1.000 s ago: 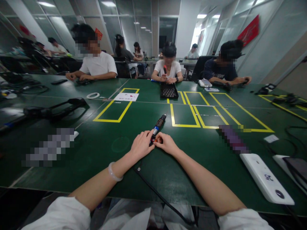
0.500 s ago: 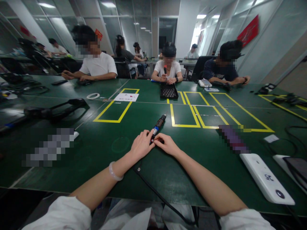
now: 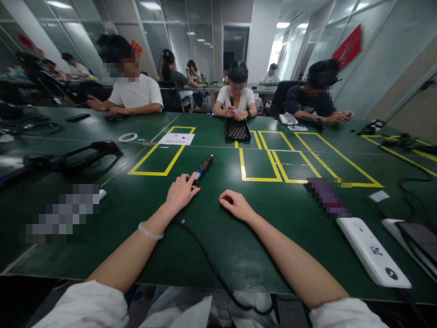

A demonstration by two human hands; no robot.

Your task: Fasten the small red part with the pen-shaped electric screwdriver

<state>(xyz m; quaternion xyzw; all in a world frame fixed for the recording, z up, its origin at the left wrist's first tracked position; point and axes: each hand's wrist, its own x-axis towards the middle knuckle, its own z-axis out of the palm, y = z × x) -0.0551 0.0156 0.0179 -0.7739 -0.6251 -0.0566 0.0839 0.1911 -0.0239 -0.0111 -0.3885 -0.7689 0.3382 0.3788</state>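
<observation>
Under my left hand (image 3: 180, 190) lies an electric screwdriver (image 3: 204, 167), dark-bodied with a blue band and a silver section. Its thin tip points away and to the right. My left fingers are closed around its rear part, and the palm hides the end of it. A black cable (image 3: 205, 249) with a small metal ring beside it runs from below that hand over the table's near edge. My right hand (image 3: 237, 205) rests on the green table (image 3: 205, 218), apart from the screwdriver. Its fingers are curled, thumb near the index finger, and nothing shows in them.
White power banks (image 3: 373, 250) and a phone (image 3: 327, 197) lie at right. A black clamp-like stand (image 3: 75, 157) is at left. Yellow tape outlines (image 3: 261, 179) mark the table. Across it, a person with a red-handled tool (image 3: 231, 99) works at a black tray (image 3: 238, 138); two others sit alongside.
My left hand has moved left with the screwdriver. My right hand, which was touching the screwdriver's rear end, is now apart from it. The camera view has shifted slightly.
</observation>
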